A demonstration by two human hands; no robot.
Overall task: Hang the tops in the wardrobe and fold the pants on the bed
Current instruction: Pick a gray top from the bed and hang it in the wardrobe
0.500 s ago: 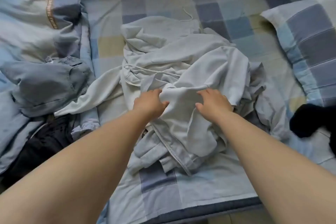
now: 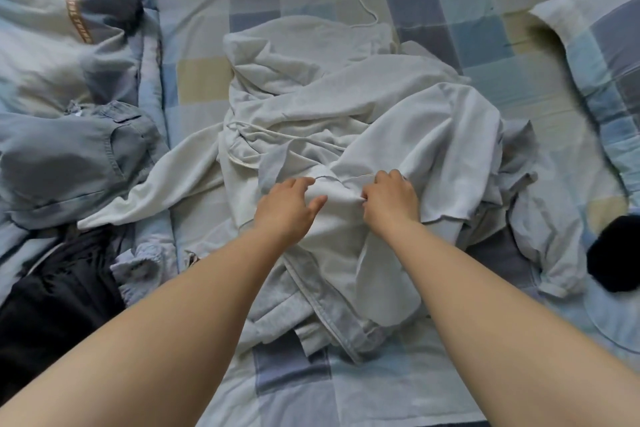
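**Both hands on the pale heap, mid-bed**

The crumpled pale-grey cotton garment lies directly ahead on the checked blue bedsheet, its long axis running away from the person. The right hand pinches a fold; the left hand rests beside it, fingers loosely spread. Left of the heap lie folded blue denim pants; tangled layers beneath may drag.

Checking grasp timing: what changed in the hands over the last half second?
The right hand has closed, now pinching a fold of the white garment. The left hand has loosened, its fingers spread on the cloth. The denim piece, pillow and the pile's position stayed put.
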